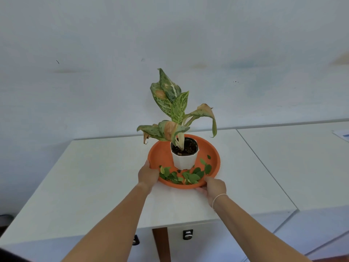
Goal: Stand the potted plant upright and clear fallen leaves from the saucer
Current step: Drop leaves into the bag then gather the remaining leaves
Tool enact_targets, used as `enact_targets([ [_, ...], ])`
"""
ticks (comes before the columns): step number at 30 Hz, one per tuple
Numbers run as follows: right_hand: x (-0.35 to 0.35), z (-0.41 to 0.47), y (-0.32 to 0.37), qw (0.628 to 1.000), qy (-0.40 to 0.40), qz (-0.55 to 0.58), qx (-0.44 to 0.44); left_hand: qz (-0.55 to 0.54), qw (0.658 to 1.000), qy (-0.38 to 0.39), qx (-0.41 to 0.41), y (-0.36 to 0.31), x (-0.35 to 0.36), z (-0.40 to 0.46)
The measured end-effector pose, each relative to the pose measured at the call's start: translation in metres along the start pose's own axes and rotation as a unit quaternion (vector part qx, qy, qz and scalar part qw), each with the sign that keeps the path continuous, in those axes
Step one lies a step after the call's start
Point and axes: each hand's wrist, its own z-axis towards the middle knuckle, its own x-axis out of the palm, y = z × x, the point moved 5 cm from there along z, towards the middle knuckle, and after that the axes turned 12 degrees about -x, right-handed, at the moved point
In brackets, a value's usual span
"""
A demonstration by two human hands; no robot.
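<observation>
I've got my left hand [148, 173] and right hand [214, 188] gripping the orange saucer [162, 154] rim on the table [94, 176], potted plant [184, 156] upright inside among fallen leaves [184, 174], so any tilt could topple it.

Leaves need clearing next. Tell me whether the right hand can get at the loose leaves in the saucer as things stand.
Probably yes. The right hand holds the near rim of the saucer, and the leaves lie just inside that rim, in front of the pot. Nothing covers them, but the hand must first let go of the rim.
</observation>
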Motion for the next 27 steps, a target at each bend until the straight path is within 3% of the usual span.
enact_targets([
  [6,0.002,-0.013,-0.002,0.998,0.024,0.049,0.003,-0.020,0.999,0.044,-0.011,0.007,0.002,-0.013],
  [13,-0.018,-0.003,0.009,0.996,0.020,-0.068,-0.055,-0.001,1.000,0.028,-0.006,0.005,-0.001,-0.014],
  [16,-0.029,0.001,0.029,0.978,-0.019,-0.166,-0.126,0.082,0.996,-0.009,0.018,0.002,-0.004,-0.017],
  [18,-0.030,-0.001,0.049,0.940,-0.015,-0.262,-0.219,0.223,0.972,-0.061,0.046,-0.004,-0.003,-0.021],
  [21,-0.020,0.000,0.069,0.844,0.065,-0.427,-0.318,0.416,0.894,-0.130,0.100,-0.013,0.000,-0.028],
  [24,-0.009,0.007,0.071,0.773,0.153,-0.533,-0.308,0.510,0.834,-0.124,0.172,-0.023,0.009,-0.029],
  [27,0.006,0.013,0.072,0.696,0.205,-0.622,-0.294,0.566,0.800,-0.075,0.186,-0.025,0.019,-0.024],
])
